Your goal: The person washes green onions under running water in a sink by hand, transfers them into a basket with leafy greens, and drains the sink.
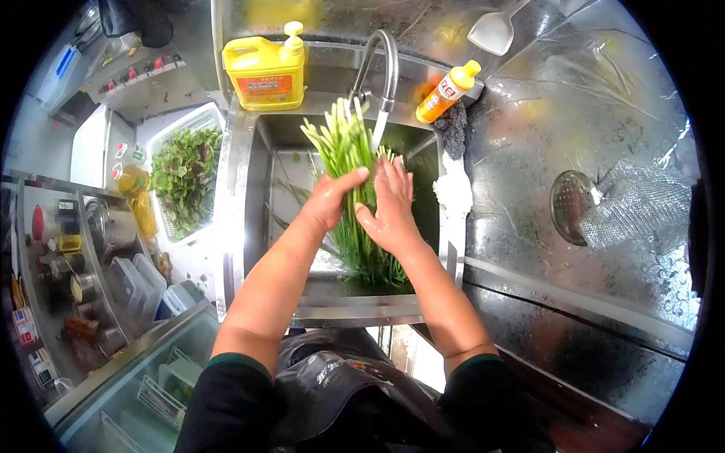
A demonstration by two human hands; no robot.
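A bundle of long green stalks (349,151) stands slanted in the steel sink (302,300), pale cut ends up near the faucet (391,72) and dark leafy ends down on the sink floor. Water runs from the faucet beside the pale ends. My left hand (332,198) is wrapped round the left side of the bundle, thumb across it. On the bundle's right side lies my right hand (390,204), its fingers stretched upward and its palm against the stalks. A few loose stalks lie in the sink at the left.
A yellow jug (263,84) stands behind the sink, with an orange bottle (447,94) at the back right. Left of the sink is a white basket of leafy greens (185,177). On the right counter are a strainer (572,208) and a silvery cloth (642,204).
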